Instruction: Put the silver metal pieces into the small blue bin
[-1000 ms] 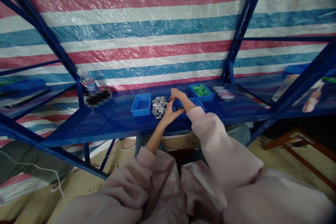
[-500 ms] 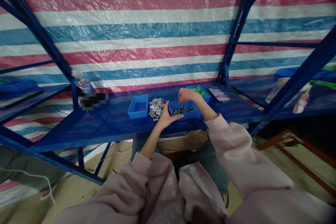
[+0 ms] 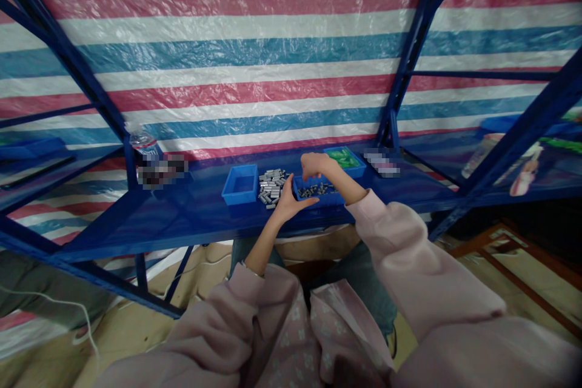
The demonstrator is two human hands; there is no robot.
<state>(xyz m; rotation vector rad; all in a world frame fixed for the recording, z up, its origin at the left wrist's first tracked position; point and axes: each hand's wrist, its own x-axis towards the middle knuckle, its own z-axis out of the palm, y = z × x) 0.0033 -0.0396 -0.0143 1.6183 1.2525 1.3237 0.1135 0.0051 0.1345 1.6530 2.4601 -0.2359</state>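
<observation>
My left hand [image 3: 288, 201] rests at the left end of a blue bin [image 3: 334, 198], thumb and fingers spread apart around its corner. Small dark metal parts [image 3: 313, 190] lie inside this bin. Above its back left part hangs my right hand [image 3: 314, 165], its fingers curled together; what they hold, if anything, is hidden. Just left of my left hand, silver metal cylinders [image 3: 271, 187] are heaped on the blue shelf [image 3: 191, 212]. Farther left stands an empty blue bin [image 3: 240, 185].
Behind my right hand is a blue bin with green items [image 3: 344, 157]. A blurred flat object [image 3: 382, 162] lies right of it. A plastic bottle [image 3: 145, 144] and a pixelated object [image 3: 162, 172] stand at the left. Blue posts [image 3: 411, 51] rise at both sides.
My right hand has moved a little to the left over the bin of dark metal parts, its fingers still curled. My left hand has stayed at the bin's left end.
</observation>
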